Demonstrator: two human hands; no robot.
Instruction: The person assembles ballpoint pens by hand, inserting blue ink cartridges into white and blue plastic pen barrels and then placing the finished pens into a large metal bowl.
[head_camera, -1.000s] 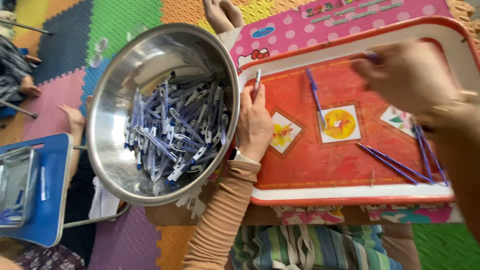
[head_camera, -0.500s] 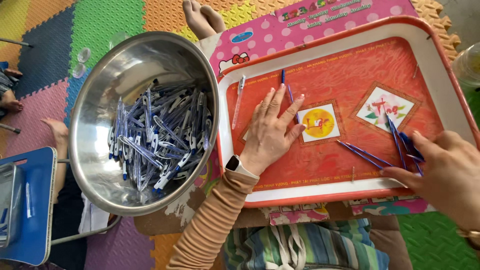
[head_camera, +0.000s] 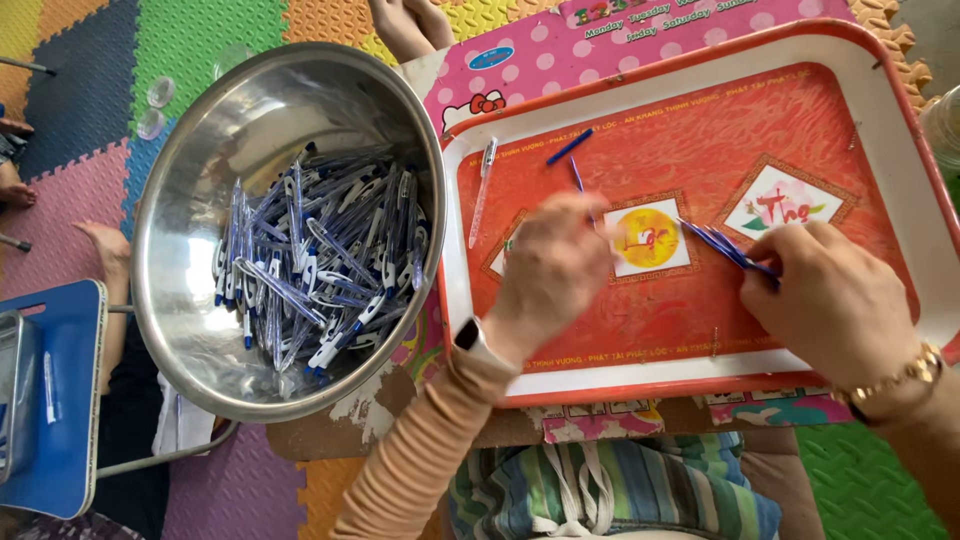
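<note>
- On the red plastic tray with white rim: one clear pen barrel lying lengthwise near the left rim, one short blue pen part above centre, one thin blue refill just beside it.
- Left hand, palm down over the tray's middle, blurred; fingers bent toward the thin blue refill. Cannot tell whether it grips anything.
- Right hand, closed around a small bunch of thin blue refills; their tips stick out leftward past the yellow round picture on the tray floor. Count in the bunch unclear, at least three.
- One large round steel bowl touches the tray's left rim; a heap of blue-and-white pens, too many to count, fills its lower middle.
- Tray sits on a pink dotted board; below that, coloured foam floor mats.
- One blue chair seat at lower left.
- Another person's hand rests left of the bowl.
- Tray's upper right is bare; its near rim lies close to the wearer's lap.
</note>
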